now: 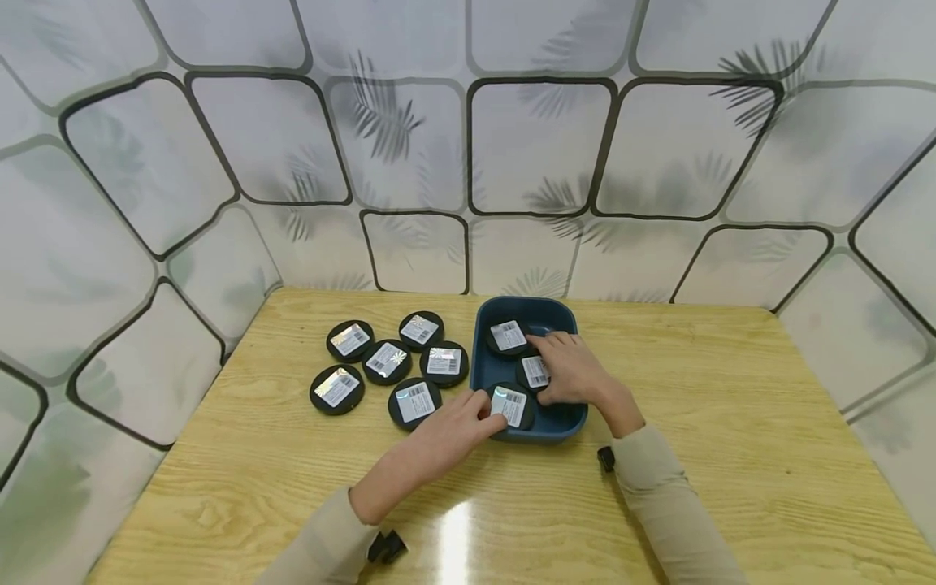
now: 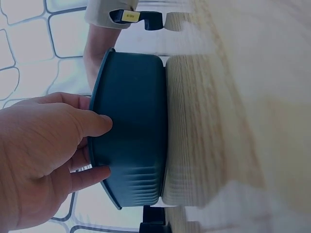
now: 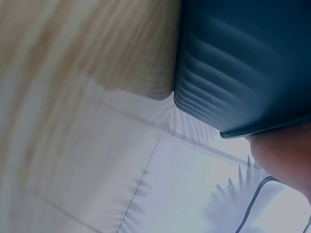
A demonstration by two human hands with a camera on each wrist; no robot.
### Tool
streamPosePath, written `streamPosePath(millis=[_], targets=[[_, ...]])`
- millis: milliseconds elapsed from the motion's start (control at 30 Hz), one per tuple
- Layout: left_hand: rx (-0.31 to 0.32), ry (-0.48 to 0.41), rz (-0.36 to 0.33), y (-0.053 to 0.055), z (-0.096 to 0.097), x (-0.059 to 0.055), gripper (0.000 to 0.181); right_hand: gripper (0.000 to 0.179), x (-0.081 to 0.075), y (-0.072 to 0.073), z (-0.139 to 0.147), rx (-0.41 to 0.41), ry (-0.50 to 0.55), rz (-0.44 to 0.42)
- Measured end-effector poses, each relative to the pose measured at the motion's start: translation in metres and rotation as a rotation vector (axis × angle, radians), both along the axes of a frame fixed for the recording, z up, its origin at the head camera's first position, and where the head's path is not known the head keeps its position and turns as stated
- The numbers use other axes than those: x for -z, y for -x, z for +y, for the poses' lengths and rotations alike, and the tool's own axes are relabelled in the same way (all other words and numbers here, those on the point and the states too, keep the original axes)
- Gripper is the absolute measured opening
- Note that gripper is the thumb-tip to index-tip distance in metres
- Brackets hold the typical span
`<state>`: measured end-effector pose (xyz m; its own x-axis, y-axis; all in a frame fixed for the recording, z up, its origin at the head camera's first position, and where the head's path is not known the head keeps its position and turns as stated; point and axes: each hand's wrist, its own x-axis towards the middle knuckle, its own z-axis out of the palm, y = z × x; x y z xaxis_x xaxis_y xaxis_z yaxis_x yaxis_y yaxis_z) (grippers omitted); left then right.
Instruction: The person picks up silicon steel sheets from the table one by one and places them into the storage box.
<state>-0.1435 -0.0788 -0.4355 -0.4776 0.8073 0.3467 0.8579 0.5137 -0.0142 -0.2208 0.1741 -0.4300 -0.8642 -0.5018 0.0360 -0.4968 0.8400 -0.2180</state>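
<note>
A dark blue plastic container point(image 1: 563, 426) stands on the wooden table, several flat round black discs with white barcode labels inside. My left hand point(image 1: 457, 426) grips the rim at its near left corner; the left wrist view shows the thumb point(image 2: 99, 124) against the outer wall, other fingers behind the rim. A labelled disc point(image 1: 511, 404) lies right by these fingertips. Reaching in over the right side, my right hand point(image 1: 574, 370) holds another disc point(image 1: 535, 372) between thumb and fingers, partly covering it. Behind that lies a third disc point(image 1: 508, 335).
Left of the container, several matching discs lie label up on the table, among them one near disc point(image 1: 414, 403) and one at far left point(image 1: 337, 389). A patterned fabric wall point(image 1: 409, 252) borders the table's back and sides.
</note>
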Motion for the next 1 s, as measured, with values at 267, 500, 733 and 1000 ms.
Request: streamPosePath(millis=[267, 500, 733, 1000], targets=[[-0.009, 0.005, -0.036, -0.001, 0.0, -0.001, 0.021, 0.097, -0.002, 0.003, 0.0, -0.009, -0.024, -0.041], [-0.014, -0.012, -0.045, 0.0, 0.001, 0.0, 0.019, 0.096, -0.013, 0.001, 0.005, -0.054, 0.087, -0.131], [-0.025, -0.006, -0.057, -0.001, 0.001, 0.0, 0.02, 0.072, -0.015, -0.021, 0.017, 0.006, 0.29, -0.109], [-0.03, -0.031, -0.068, -0.004, 0.003, -0.002, 0.021, 0.059, -0.031, -0.055, 0.023, 0.079, 0.414, -0.136]])
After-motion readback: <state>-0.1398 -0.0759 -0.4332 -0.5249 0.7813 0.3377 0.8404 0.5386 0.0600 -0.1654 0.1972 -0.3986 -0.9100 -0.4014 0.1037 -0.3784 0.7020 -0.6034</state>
